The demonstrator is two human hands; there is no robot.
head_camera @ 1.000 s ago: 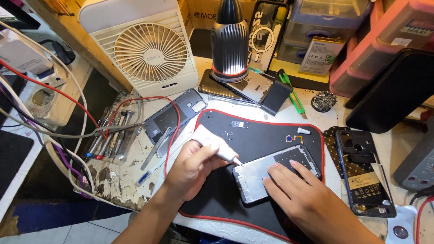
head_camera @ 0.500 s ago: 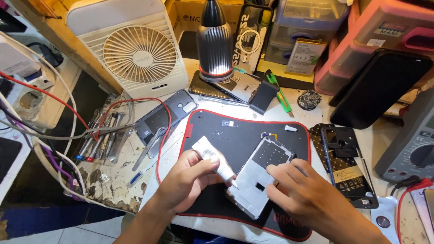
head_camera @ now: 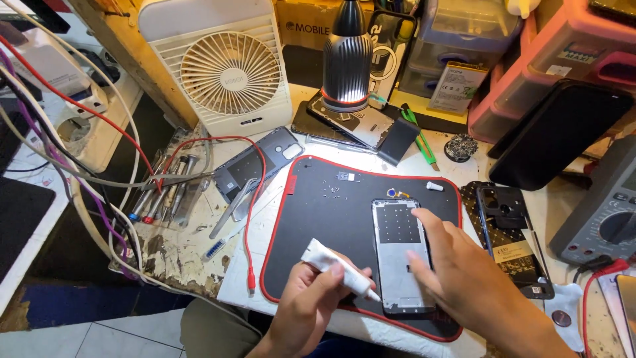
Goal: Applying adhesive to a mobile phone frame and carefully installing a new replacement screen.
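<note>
A silver phone frame (head_camera: 399, 252) lies upright on a black work mat with a red edge (head_camera: 331, 212). My left hand (head_camera: 310, 305) grips a small white glue tube (head_camera: 338, 267), with its tip at the frame's lower left edge. My right hand (head_camera: 464, 278) rests on the frame's right side, fingers spread across it, holding it down on the mat.
A white desk fan (head_camera: 228, 69) stands at the back left, a black lamp (head_camera: 348, 63) behind the mat. Another phone body (head_camera: 510, 229) lies to the right, a multimeter (head_camera: 606, 212) beyond it. Tweezers (head_camera: 232, 209), screwdrivers (head_camera: 165, 192) and cables lie to the left.
The phone frame has been turned from a slant to upright on the mat. The tube's tip has come down to its lower left edge, and my right hand now lies flat on it.
</note>
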